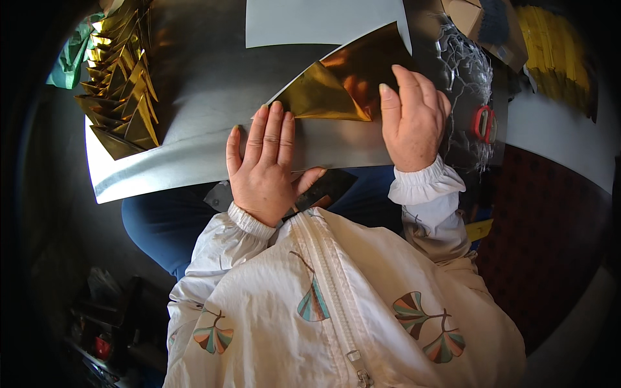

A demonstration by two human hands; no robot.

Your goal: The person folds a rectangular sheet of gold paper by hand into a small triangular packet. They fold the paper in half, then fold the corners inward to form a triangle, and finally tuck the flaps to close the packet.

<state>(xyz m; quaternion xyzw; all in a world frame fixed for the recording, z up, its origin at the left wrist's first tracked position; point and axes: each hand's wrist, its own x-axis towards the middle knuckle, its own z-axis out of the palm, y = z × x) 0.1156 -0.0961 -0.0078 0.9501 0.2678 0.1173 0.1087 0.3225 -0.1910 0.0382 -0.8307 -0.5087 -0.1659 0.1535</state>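
Gold foil sheet (349,81) lies on the metal board (194,149), partly folded with one corner turned into a triangle, left hand (262,168) flat with fingers together, right hand (411,119) pressing the crease; folded gold pieces (123,84) piled at left, so folding appears midway.

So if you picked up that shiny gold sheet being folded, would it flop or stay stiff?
Probably floppy: the gold sheet looks thin and takes a sharp crease under the right hand. It likely weighs very little, like the folded gold pieces piled nearby. Its glossy face could slide on the smooth grey board, which may be why the left hand presses flat beside it.
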